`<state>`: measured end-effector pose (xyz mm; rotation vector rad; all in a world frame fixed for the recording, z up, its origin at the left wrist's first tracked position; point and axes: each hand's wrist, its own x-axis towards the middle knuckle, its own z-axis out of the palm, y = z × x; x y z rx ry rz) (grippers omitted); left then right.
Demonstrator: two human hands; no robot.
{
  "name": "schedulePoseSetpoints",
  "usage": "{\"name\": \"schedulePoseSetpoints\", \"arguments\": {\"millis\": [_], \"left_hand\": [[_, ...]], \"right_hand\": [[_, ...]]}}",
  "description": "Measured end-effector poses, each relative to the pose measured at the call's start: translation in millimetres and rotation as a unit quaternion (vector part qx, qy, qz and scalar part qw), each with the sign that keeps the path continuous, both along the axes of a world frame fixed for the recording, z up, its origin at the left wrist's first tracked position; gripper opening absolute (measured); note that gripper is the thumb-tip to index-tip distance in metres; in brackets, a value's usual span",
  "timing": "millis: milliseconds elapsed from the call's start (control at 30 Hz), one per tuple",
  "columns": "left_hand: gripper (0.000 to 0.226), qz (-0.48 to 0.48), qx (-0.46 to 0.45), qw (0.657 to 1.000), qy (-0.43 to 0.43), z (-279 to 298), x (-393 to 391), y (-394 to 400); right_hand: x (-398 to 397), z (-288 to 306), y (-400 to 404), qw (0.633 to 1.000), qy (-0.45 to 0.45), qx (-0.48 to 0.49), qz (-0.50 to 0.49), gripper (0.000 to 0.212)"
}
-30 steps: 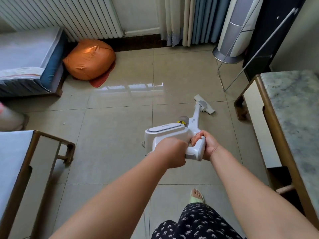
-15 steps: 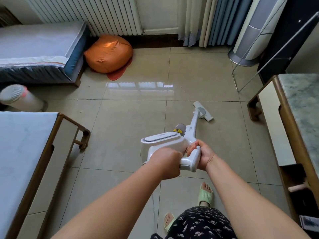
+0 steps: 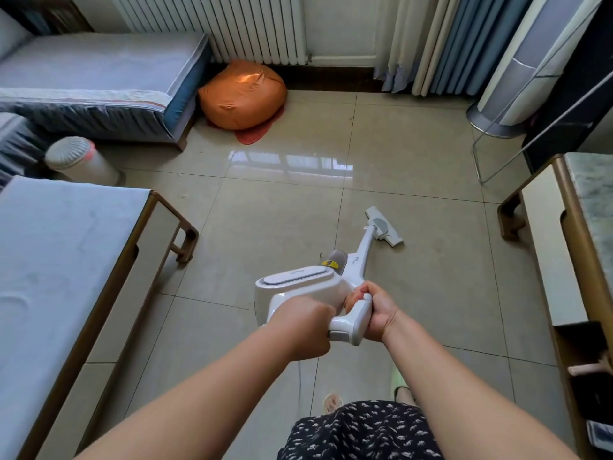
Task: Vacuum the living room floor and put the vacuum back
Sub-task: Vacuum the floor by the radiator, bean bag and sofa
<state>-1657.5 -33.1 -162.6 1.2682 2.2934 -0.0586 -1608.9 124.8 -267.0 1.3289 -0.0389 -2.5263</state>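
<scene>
We have stepped back across the tiled floor: more of the low table at left and the round bin now shows than a second ago. The white vacuum still slants forward-right from us, its head flat on a tile. Our left hand wraps the rear of the body; our right hand grips the handle, both closed tight.

White vacuum, orange beanbag, beige floor tiles, black white-flecked skirt.
</scene>
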Motion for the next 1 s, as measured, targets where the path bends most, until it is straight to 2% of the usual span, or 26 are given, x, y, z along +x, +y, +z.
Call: {"name": "schedulePoseSetpoints", "arguments": {"millis": [200,333,433,733,1000], "left_hand": [[0.007,-0.001,0.005,1.000,-0.017,-12.2,14.3,-1.5],[0.007,-0.001,0.006,1.000,-0.022,-16.0,24.4,20.8],[0.009,-0.003,0.013,1.000,-0.020,-22.1,35.7,44.4],[0.008,0.021,0.036,0.999,-0.025,-28.6,58.0,114.6],[0.010,0.089,0.023,0.995,-0.027,-21.8,72.6,120.7]], "right_hand": [[12.6,-4.8,0.3,0.999,-0.023,0.026,0.004,0.022],[21.2,-12.0,22.2,0.999,0.009,0.013,-0.031,0.063],[31.1,-21.4,47.7,0.999,0.013,0.005,-0.036,0.074],[46.0,-29.6,124.7,1.000,0.019,0.014,-0.016,0.073],[48.0,-12.1,129.5,0.998,0.041,0.028,0.032,0.059]]}}
